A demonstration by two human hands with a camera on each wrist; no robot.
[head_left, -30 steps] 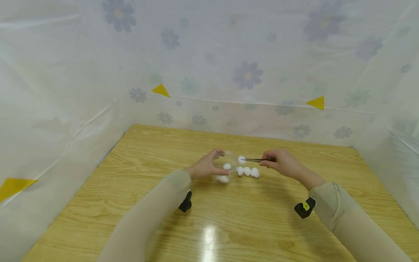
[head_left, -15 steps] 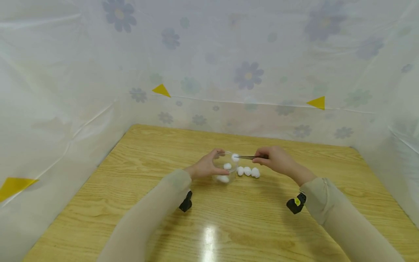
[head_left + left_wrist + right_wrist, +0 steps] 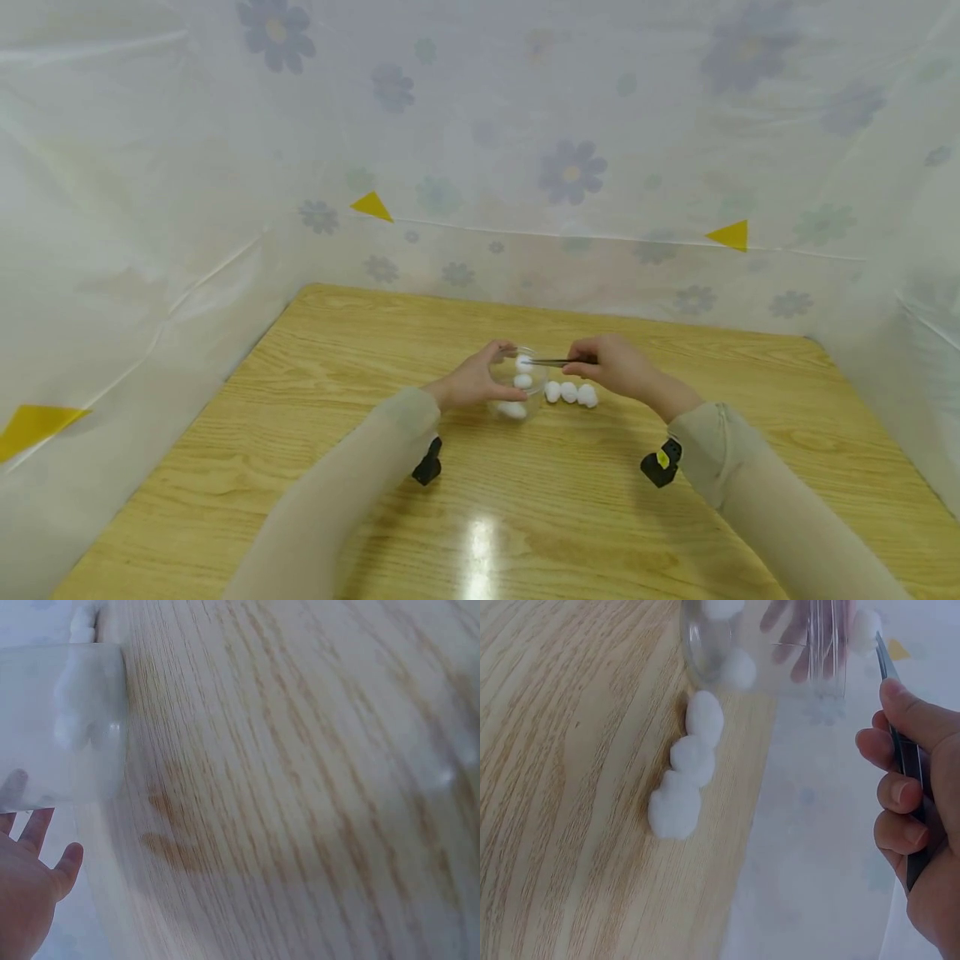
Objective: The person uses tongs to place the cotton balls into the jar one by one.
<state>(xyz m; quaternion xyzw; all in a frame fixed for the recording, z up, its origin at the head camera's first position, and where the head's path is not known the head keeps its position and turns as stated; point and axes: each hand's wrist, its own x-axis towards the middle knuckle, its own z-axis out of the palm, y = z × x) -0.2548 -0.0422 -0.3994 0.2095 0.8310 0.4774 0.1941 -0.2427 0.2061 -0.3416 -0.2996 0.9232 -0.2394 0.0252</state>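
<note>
My left hand (image 3: 474, 379) grips a clear plastic jar (image 3: 34, 690), thumb in front and fingers behind. White cotton balls (image 3: 739, 669) show through its wall. In my right hand (image 3: 624, 371) is a pair of dark metal tweezers (image 3: 906, 754), pinched between thumb and fingers. Their tips hold a single cotton ball (image 3: 866, 628) right at the jar's mouth, where it overlaps the rim in the head view. A short row of cotton balls (image 3: 570, 392) lies on the table to the right of the jar.
The wood-grain table (image 3: 480, 483) runs back to a pale flowered curtain (image 3: 480, 167), with sheeting at both sides. Yellow triangles (image 3: 729, 236) mark the curtain. A black wrist camera (image 3: 660, 464) hangs under the right sleeve, another (image 3: 428, 463) under the left.
My right hand has moved left, carrying the tweezers and their cotton ball from beside the jar to its mouth. The left hand and the jar have stayed in place.
</note>
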